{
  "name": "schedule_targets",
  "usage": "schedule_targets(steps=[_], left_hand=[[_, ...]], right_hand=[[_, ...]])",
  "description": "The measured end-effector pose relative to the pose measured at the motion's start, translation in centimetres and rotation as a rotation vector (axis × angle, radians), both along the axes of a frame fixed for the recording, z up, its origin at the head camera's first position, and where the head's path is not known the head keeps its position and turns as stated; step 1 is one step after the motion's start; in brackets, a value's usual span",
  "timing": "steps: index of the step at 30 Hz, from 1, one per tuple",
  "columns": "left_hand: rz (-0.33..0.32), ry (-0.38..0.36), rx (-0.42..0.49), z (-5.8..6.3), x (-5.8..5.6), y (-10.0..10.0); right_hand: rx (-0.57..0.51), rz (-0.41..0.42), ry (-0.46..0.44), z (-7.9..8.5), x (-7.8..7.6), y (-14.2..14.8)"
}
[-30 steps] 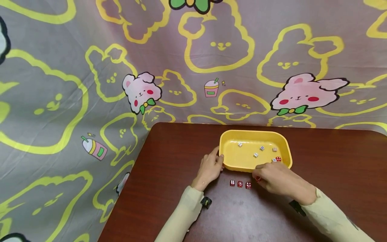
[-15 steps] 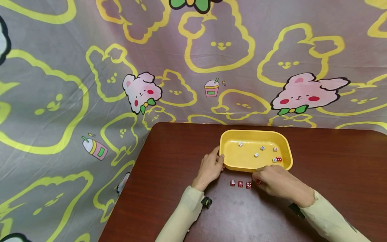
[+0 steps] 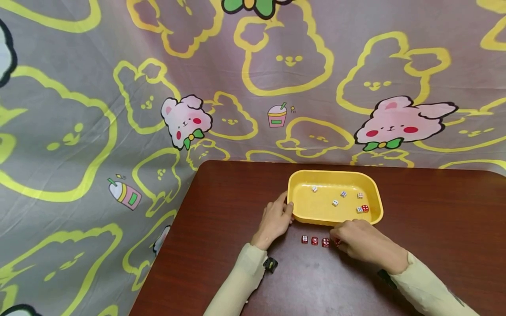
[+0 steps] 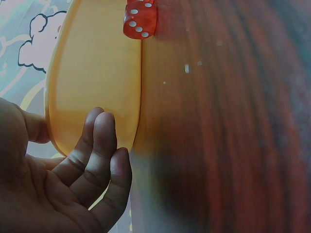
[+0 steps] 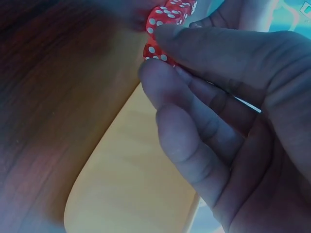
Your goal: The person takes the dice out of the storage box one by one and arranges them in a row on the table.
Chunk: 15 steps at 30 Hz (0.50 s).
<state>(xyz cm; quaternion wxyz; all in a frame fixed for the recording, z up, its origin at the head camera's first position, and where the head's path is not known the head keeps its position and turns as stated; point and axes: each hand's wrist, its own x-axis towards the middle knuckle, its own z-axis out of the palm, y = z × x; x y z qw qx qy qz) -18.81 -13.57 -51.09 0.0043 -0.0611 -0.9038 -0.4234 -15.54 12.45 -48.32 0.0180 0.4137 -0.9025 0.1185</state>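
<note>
Translucent red, with white pips, the die (image 5: 158, 54) in the right hand (image 3: 360, 242) is pinched between thumb and bent fingertips. It is just outside the near edge of the yellow tray (image 3: 316, 218), towards that tray's near right corner; whether it touches the table cannot be told.

To its left, along the same near edge, three more red dice (image 3: 314, 241) stand in a row on the table, the leftmost showing six pips on top and the middle one a single pip.

The left hand (image 3: 274, 219) lies at the tray's left edge by the near left corner, its fingers relaxed and slightly bent, touching the wall.

Inside the tray, five white dice (image 3: 335, 203) are scattered, one near the far left corner and the others from the middle to the right edge. One red die (image 3: 365, 209) sits beside the white one nearest the near right corner.

The tray stands close to the far edge of a dark reddish-brown table (image 3: 233, 193). Pale sleeves (image 3: 241, 281) cover both forearms, and beyond the far edge hangs a grey cloth (image 3: 221, 57) printed with yellow animal outlines and pink rabbits.
</note>
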Motion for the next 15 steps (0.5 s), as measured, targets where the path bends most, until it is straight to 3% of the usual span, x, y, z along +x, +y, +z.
schedule_targets(steps=[15], left_hand=[[0.002, 0.002, -0.004, 0.16, 0.09, 0.06]], right_hand=[[0.014, 0.007, 0.033, -0.57, -0.08, -0.22]])
